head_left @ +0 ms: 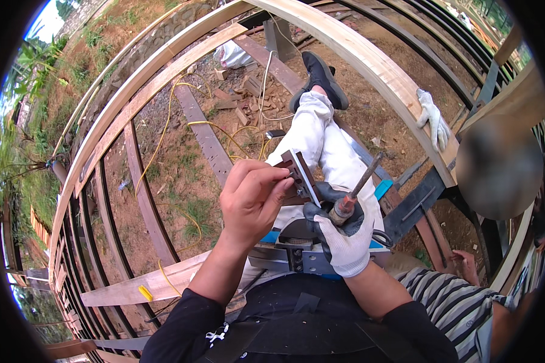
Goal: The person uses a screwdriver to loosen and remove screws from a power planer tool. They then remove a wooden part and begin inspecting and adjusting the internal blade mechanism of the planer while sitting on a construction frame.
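My bare left hand (pixel 248 199) is closed in a pinch, fingertips against the left side of a dark brown slotted metal plate (pixel 287 162). Whether a small piece sits between them is too small to see. The plate has a bright straight edge and stands tilted over my lap. In a white knit glove with dark grip, my right hand (pixel 345 236) wraps round a screwdriver (pixel 345 209) with a reddish handle, its shaft pointing up and right. Those gloved fingers also reach the plate's lower end. Below both hands, a blue and silver power tool (pixel 315 261) rests on my lap, partly hidden.
A curved wooden beam (pixel 345 42) arcs ahead, with a white glove (pixel 433 121) draped over its right part. Dark metal bars (pixel 151 199) cross the ground, among yellow cord (pixel 163 145) and wood scraps (pixel 242 100). A person in striped clothing (pixel 442 302) is close on my right.
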Action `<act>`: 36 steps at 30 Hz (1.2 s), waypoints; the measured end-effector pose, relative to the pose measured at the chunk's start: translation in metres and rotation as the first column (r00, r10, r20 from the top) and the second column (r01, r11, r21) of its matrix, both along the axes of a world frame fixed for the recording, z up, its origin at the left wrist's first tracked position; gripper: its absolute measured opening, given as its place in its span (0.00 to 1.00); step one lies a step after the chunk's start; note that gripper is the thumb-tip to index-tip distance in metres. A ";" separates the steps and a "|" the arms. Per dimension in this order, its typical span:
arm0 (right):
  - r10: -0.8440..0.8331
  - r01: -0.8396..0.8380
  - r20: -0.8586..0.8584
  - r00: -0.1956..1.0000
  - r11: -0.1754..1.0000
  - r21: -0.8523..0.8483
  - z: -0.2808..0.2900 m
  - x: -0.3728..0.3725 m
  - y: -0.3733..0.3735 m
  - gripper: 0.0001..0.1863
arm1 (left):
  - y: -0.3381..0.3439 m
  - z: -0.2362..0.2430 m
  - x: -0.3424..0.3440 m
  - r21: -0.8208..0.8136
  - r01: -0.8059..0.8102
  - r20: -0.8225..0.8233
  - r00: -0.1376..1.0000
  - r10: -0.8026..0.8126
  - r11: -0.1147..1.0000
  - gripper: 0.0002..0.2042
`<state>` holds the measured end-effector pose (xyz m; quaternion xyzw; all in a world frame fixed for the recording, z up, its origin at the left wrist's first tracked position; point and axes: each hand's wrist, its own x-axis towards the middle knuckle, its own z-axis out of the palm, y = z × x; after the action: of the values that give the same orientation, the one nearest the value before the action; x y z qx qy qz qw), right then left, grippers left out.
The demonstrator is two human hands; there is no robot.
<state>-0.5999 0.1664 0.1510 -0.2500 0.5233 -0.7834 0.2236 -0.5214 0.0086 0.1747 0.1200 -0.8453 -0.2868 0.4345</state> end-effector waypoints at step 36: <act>0.075 -0.090 0.126 0.989 0.988 0.125 -0.009 -0.007 -0.001 0.18 | -0.004 0.000 0.010 -0.013 0.069 0.128 0.989 -0.067 0.998 0.09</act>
<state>-0.6069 0.1650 0.1418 -0.2082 0.5479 -0.7514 0.3031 -0.5110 0.0047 0.1751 0.1056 -0.8774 -0.2858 0.3704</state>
